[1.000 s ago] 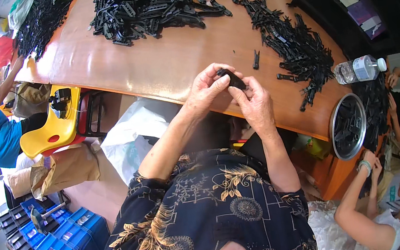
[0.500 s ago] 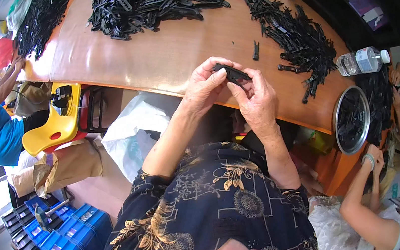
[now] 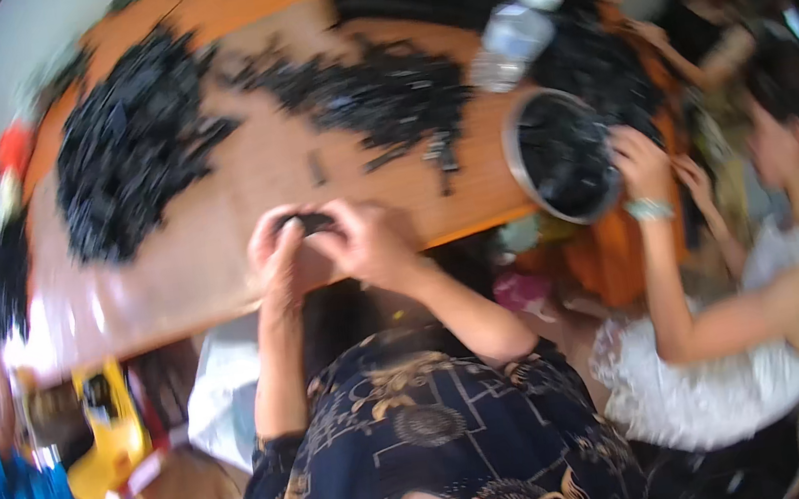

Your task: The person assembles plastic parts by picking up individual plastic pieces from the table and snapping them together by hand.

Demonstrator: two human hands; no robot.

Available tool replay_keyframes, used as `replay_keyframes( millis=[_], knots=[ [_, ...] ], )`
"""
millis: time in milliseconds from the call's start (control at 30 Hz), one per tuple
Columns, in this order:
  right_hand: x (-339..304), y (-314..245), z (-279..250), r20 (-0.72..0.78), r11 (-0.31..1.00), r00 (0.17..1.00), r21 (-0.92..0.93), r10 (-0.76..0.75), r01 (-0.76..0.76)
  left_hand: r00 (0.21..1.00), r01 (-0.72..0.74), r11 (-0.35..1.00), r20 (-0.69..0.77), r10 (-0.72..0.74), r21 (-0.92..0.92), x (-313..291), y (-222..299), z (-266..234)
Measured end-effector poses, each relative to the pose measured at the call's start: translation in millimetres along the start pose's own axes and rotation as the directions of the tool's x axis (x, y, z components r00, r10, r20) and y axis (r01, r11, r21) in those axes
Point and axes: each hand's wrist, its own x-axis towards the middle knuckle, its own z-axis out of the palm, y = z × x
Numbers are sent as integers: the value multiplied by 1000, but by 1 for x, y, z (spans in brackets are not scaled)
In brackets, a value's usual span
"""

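Note:
Between my two hands, just over the table's near edge, is a small black plastic part (image 3: 313, 222). My left hand (image 3: 281, 250) pinches its left end and my right hand (image 3: 366, 239) closes on its right end. Motion blur hides the part's finer shape. Beyond my hands a single black piece (image 3: 316, 167) lies alone on the brown table (image 3: 241, 195). A loose heap of black parts (image 3: 389, 94) spreads behind it, and a bigger heap of black parts (image 3: 133, 143) lies to the left.
A round metal bowl (image 3: 522, 168) holding black parts stands at the table's right edge, with a co-worker's hand (image 3: 640, 162) at its rim. Behind it are a clear plastic bottle (image 3: 513, 38) and more black parts (image 3: 603, 71). A yellow chair (image 3: 106, 434) is at lower left.
The whole view has swung to the right and blurred. My hands still hold the black part together. The co-worker's hand at the right has come to the bowl.

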Motion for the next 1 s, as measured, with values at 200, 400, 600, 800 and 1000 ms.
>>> replay_keyframes(
  millis=[200,400,600,800,1000],
  knots=[
    [-4,30,-3,-57,999,998,-28,29,-31,996,65,983,69,-54,-171,18,-18,11],
    [0,43,2,-53,992,998,-129,-21,14,985,82,985,162,-57,-151,19,-9,26],
    [7,38,-2,65,984,994,-157,89,-78,973,181,937,195,-125,-300,25,-10,33],
    [6,49,5,-41,1000,999,-12,18,-18,956,201,936,265,-123,-290,34,-16,29],
    [5,42,-3,66,993,993,-79,97,-92,955,213,933,264,-136,-289,34,-21,17]
  ],
)
